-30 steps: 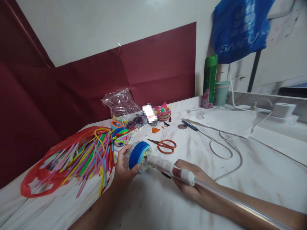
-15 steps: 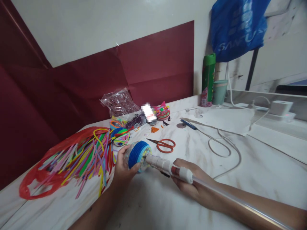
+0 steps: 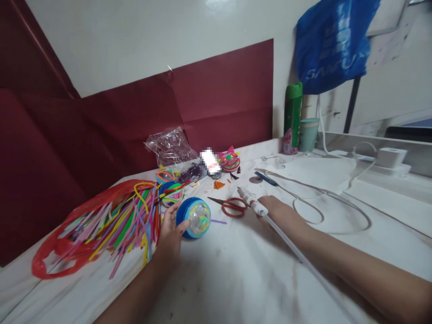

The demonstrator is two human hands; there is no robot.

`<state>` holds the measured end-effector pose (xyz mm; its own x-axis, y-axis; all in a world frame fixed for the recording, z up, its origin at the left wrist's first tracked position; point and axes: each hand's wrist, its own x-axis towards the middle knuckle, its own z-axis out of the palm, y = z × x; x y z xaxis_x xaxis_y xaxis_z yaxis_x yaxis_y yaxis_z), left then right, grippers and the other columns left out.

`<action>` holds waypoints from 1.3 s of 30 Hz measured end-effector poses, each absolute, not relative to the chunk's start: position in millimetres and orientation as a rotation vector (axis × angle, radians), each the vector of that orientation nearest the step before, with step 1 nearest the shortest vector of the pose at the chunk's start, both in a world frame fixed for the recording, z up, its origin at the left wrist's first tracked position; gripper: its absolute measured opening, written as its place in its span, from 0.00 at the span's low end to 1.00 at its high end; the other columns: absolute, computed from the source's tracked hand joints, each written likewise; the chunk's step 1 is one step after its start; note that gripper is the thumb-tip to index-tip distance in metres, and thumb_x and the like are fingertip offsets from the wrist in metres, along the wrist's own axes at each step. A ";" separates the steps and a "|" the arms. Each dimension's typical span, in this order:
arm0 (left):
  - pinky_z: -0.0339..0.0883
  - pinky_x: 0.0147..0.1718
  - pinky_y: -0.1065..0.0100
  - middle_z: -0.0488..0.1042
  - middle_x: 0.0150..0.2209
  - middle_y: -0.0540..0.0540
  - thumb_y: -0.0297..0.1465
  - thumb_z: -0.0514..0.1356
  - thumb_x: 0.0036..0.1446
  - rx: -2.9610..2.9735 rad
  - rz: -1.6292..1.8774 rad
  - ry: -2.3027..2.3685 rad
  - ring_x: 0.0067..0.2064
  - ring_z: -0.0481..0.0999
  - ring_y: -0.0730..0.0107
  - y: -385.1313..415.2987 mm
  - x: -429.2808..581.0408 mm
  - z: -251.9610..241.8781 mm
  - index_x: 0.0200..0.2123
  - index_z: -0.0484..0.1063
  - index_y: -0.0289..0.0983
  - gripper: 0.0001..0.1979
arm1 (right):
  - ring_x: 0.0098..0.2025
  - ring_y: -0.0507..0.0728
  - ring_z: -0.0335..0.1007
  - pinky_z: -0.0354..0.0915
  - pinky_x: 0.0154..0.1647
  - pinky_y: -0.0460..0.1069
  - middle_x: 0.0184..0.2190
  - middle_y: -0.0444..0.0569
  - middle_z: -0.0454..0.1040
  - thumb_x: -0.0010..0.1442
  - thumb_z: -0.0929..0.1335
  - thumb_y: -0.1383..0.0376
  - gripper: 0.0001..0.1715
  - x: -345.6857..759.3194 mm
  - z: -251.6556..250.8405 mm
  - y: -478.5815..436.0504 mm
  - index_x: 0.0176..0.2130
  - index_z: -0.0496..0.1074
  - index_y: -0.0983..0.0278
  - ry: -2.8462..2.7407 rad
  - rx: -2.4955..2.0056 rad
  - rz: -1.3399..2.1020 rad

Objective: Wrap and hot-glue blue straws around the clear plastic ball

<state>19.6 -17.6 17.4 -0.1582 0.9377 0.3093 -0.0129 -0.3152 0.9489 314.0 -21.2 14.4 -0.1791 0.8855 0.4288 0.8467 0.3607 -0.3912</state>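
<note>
Glue gun (image 3: 249, 200), gripped by the right hand (image 3: 272, 209), is now moved away from the blue-banded ball (image 3: 195, 219), beside scissors (image 3: 222, 202) at this hand's left; left hand (image 3: 170, 227) pinches the ball.

Scissors (image 3: 225, 204) right of the ball (image 3: 197, 218).
</note>
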 end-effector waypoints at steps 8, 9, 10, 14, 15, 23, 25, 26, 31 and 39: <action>0.68 0.43 0.62 0.71 0.50 0.42 0.35 0.62 0.46 1.312 1.522 1.060 0.49 0.72 0.56 -29.3 20.5 30.7 0.49 0.63 0.39 0.24 | 0.42 0.65 0.67 0.60 0.38 0.52 0.36 0.60 0.73 0.54 0.64 0.70 0.06 330.8 -1.0 6.0 0.35 0.69 0.68 -2.193 -1.815 -0.170; 0.68 0.42 0.62 0.71 0.49 0.43 0.35 0.62 0.46 1.293 1.520 1.036 0.49 0.73 0.57 -29.1 19.5 30.3 0.49 0.63 0.39 0.25 | 0.42 0.64 0.68 0.61 0.38 0.52 0.35 0.59 0.74 0.53 0.64 0.69 0.06 332.7 -1.4 6.6 0.33 0.70 0.67 -2.202 -1.810 -0.165; 0.68 0.42 0.62 0.71 0.48 0.43 0.35 0.62 0.46 1.277 1.525 1.006 0.48 0.73 0.57 -28.6 18.3 29.4 0.49 0.62 0.39 0.25 | 0.41 0.64 0.68 0.61 0.38 0.52 0.34 0.58 0.74 0.53 0.64 0.69 0.05 334.9 -0.7 6.4 0.33 0.70 0.67 -2.216 -1.800 -0.161; 0.67 0.45 0.60 0.69 0.49 0.44 0.34 0.63 0.45 1.361 1.566 0.964 0.50 0.72 0.58 -27.3 14.2 24.7 0.49 0.62 0.40 0.26 | 0.47 0.68 0.67 0.62 0.43 0.56 0.42 0.58 0.74 0.48 0.67 0.71 0.13 340.1 15.2 -3.1 0.37 0.72 0.65 -2.247 -1.734 -0.221; 0.66 0.47 0.60 0.69 0.50 0.44 0.33 0.64 0.45 1.421 1.580 0.975 0.52 0.70 0.57 -27.9 13.8 23.7 0.49 0.61 0.41 0.26 | 0.50 0.69 0.65 0.62 0.46 0.58 0.46 0.59 0.73 0.48 0.67 0.71 0.16 337.7 21.7 -7.8 0.40 0.72 0.64 -2.225 -1.663 -0.230; 0.53 0.58 0.49 0.61 0.57 0.39 0.28 0.65 0.42 1.951 1.753 1.025 0.60 0.60 0.50 -36.9 15.0 20.7 0.54 0.59 0.41 0.33 | 0.51 0.61 0.68 0.67 0.48 0.56 0.51 0.56 0.69 0.50 0.69 0.60 0.29 241.9 52.7 -44.8 0.51 0.64 0.64 -1.839 -1.009 0.713; 0.53 0.58 0.48 0.60 0.56 0.38 0.26 0.64 0.42 2.126 1.758 1.059 0.60 0.60 0.50 -38.9 15.0 23.3 0.53 0.59 0.41 0.33 | 0.54 0.62 0.65 0.67 0.46 0.55 0.53 0.56 0.67 0.47 0.71 0.61 0.31 218.7 49.6 -45.2 0.50 0.64 0.63 -1.752 -0.968 0.836; 0.54 0.58 0.48 0.60 0.56 0.38 0.26 0.64 0.42 2.196 1.759 1.080 0.60 0.60 0.50 -39.8 15.0 24.8 0.53 0.59 0.41 0.33 | 0.54 0.62 0.64 0.68 0.45 0.55 0.53 0.56 0.67 0.47 0.71 0.62 0.30 210.4 47.1 -44.5 0.50 0.64 0.62 -1.705 -0.943 0.884; 0.57 0.55 0.48 0.62 0.54 0.38 0.25 0.63 0.41 2.362 1.727 1.161 0.58 0.62 0.49 -41.9 17.2 28.5 0.53 0.59 0.40 0.33 | 0.50 0.59 0.65 0.69 0.42 0.52 0.51 0.54 0.66 0.47 0.71 0.62 0.28 199.5 33.6 -39.3 0.48 0.64 0.61 -1.568 -0.838 1.023; 0.55 0.57 0.48 0.62 0.54 0.38 0.26 0.64 0.41 2.290 1.640 1.171 0.58 0.61 0.49 -38.8 22.8 23.9 0.52 0.60 0.39 0.32 | 0.43 0.57 0.66 0.68 0.39 0.51 0.42 0.50 0.69 0.45 0.70 0.64 0.23 205.7 27.0 -35.9 0.42 0.64 0.61 -1.498 -0.861 1.069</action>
<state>22.8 -38.8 23.9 0.1291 0.6244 0.7704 0.5263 -0.7015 0.4804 205.7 -35.9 27.0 -0.1855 0.9225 0.3384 -0.0195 0.3409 -0.9399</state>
